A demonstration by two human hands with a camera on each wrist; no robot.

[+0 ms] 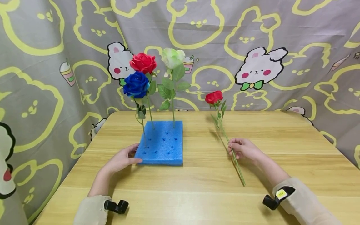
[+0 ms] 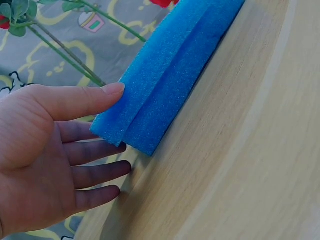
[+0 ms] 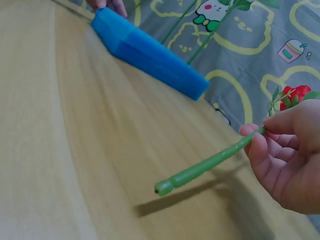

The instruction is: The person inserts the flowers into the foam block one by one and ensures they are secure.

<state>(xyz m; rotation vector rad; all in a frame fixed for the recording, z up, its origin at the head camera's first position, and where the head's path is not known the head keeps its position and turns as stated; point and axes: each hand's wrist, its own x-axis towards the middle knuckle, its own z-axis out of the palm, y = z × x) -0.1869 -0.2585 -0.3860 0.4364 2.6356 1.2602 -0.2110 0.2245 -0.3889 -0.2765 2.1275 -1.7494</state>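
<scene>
In the head view my left hand (image 1: 122, 159) holds the near left corner of a blue foam block (image 1: 166, 159), its thumb at the front and its fingers along the left side. The left wrist view shows that thumb lying on the foam (image 2: 165, 75), with the lower fingers stretched out beside it. Three artificial roses stand in the block: a blue one (image 1: 137, 84), a red one (image 1: 143, 63) and a pale green-white one (image 1: 173, 58). To the right, my right hand (image 1: 243, 149) pinches the green stem (image 3: 210, 162) of another red rose (image 1: 214, 97), its bloom pointing away and its lower end towards me.
Several small holes dot the foam's top. Everything is over a light wooden table (image 1: 202, 193), with a grey cartoon-print curtain (image 1: 202, 34) behind and at the sides. Each sleeve carries a black wrist mount (image 1: 116, 206).
</scene>
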